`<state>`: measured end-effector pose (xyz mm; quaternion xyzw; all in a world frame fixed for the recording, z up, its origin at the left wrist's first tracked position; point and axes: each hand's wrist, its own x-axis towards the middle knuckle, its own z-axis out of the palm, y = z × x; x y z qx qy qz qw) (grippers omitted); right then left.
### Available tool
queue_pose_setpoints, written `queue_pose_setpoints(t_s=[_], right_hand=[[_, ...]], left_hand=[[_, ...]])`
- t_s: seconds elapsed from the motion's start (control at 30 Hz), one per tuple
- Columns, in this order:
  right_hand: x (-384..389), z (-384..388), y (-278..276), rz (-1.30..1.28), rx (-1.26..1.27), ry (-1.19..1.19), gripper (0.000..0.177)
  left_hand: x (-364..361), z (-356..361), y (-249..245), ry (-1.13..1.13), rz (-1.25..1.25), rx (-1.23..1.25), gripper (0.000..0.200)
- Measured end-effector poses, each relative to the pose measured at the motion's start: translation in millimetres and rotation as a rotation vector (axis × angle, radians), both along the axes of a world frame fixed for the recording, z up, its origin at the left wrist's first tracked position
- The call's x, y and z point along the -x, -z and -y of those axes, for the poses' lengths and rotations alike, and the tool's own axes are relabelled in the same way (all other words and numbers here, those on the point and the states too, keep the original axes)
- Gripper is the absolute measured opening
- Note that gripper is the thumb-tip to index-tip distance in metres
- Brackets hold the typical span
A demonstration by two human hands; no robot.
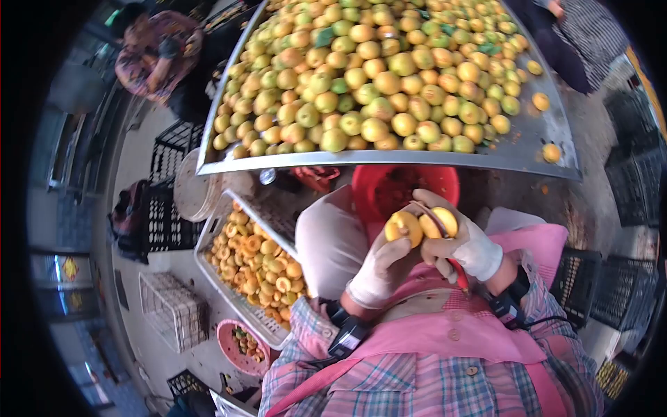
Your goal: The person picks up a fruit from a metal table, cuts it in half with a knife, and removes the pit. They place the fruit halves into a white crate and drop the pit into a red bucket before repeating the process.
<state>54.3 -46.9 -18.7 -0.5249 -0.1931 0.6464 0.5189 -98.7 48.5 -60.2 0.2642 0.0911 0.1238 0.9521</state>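
Note:
Both my hands wear whitish gloves and are held together over my lap, below the metal table's edge. My left hand (382,271) grips an apricot half (403,228), its yellow cut face turned up. In my right hand (472,249) is a second yellow apricot piece (442,222), right beside the first, along with a small knife whose red handle (459,274) sticks out below the fingers. A thin dark strip crosses the right-hand piece. Just beyond the hands stands a red bucket (445,184) with dark reddish bits inside.
Whole apricots (361,83) are heaped on the metal-edged table (389,161) ahead. On the left, a white crate (278,336) holds cut apricots, near a pink basin (226,340) with scraps. Dark crates (577,278) stand at right. Another person (156,59) works at far left.

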Motion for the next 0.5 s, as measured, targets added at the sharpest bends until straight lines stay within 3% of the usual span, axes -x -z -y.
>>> queue_pose_setpoints(t_s=[0.1,0.23,0.43,0.5], right_hand=[[13,-7,-4,0.032,0.028,0.005,0.084],[25,-17,-4,0.055,0.009,-0.091,0.086],[47,-34,-9,0.001,-0.023,-0.288,0.09],[50,-38,-1,0.011,-0.023,-0.339,0.087]], left_hand=[[7,-2,-8,-0.024,0.091,0.185,0.064],[28,-4,20,-0.191,0.195,0.369,0.058],[70,-14,21,-0.384,0.234,0.477,0.064],[95,-18,18,-0.491,0.184,0.41,0.064]])
